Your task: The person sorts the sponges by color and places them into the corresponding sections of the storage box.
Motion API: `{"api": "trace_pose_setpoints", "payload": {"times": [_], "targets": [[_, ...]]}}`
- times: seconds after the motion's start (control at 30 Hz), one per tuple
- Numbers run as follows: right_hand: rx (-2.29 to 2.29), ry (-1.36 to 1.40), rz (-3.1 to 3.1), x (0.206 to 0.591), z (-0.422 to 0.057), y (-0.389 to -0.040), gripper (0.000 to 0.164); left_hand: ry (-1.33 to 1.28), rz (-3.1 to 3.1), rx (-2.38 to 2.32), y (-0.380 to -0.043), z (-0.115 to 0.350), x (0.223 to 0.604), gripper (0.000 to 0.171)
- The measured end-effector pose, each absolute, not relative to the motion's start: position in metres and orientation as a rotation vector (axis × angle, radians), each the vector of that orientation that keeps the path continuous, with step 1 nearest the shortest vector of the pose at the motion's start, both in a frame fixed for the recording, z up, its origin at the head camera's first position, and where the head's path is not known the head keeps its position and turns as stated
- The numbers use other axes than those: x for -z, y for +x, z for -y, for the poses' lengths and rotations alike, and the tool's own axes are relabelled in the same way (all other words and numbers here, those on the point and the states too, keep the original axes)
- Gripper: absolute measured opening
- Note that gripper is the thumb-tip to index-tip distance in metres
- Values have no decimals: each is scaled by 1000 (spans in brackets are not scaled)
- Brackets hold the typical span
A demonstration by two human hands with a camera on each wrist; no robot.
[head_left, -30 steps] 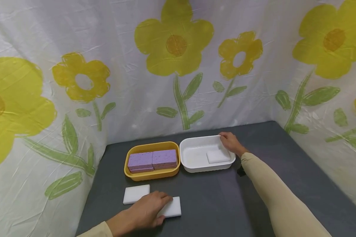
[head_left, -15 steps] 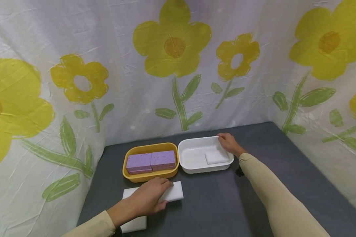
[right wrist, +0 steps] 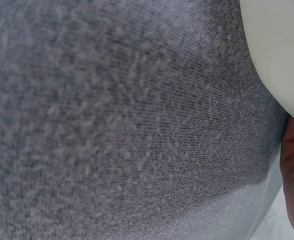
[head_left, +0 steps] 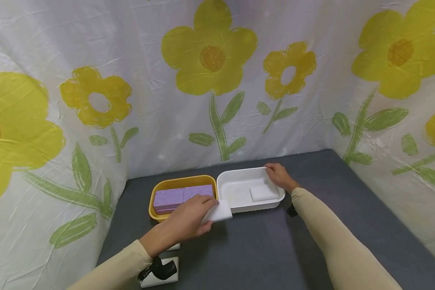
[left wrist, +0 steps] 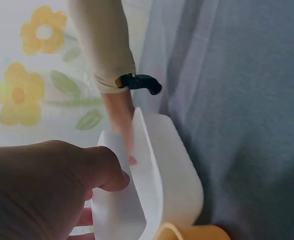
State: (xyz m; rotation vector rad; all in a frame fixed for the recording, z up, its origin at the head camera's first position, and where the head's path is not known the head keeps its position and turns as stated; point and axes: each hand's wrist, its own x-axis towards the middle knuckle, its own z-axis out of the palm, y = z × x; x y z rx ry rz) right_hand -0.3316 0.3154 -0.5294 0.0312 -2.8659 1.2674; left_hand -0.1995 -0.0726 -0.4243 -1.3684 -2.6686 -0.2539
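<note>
"So, how is the left hand posed?"

"It reaches up from the lower left of the head view, back of the hand uppermost, and pinches a white block between thumb and fingers. The left-wrist view shows the thumb bent over the block."

"Where is that block?"

"Just below the frame's centre, raised above the table and overlapping the near left corner of the white tray. Whether they touch, I can't tell."

"And the right hand?"

"Its arm slants up from the lower right, and the hand grips the tray's right rim, beside the block in the tray."

"What's hard to see?"

"The left hand hides the near right part of the yellow tray and some of the purple sponges. At lower left, one block on the table shows only a sliver; a black wrist device covers part of another. In the right-wrist view the hand is cut off at the right edge, its fingertips out of sight."
</note>
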Motion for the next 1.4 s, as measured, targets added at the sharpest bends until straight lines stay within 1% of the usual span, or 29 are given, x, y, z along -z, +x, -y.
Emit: {"api": "trace_pose_setpoints", "payload": {"times": [0.23,0.43,0.67,1.2,1.3,1.4], "targets": [[-1265,33,2866,529,-314,-329,40,-1401,2654,255,-206,46,420,55],[-1254,46,2861,531,-317,-330,40,-1401,2703,321,-221,22,422,51],[-1274,45,2846,530,-317,-327,37,-1398,2747,304,-240,-7,428,51],[-1293,41,2846,527,-315,-323,39,-1405,2832,207,-265,-71,447,52],[-1282,40,2843,528,-315,-324,39,-1405,2826,183,-270,-78,452,50],[-1272,38,2838,529,-315,-324,39,-1406,2811,135,-274,-83,458,44]]}}
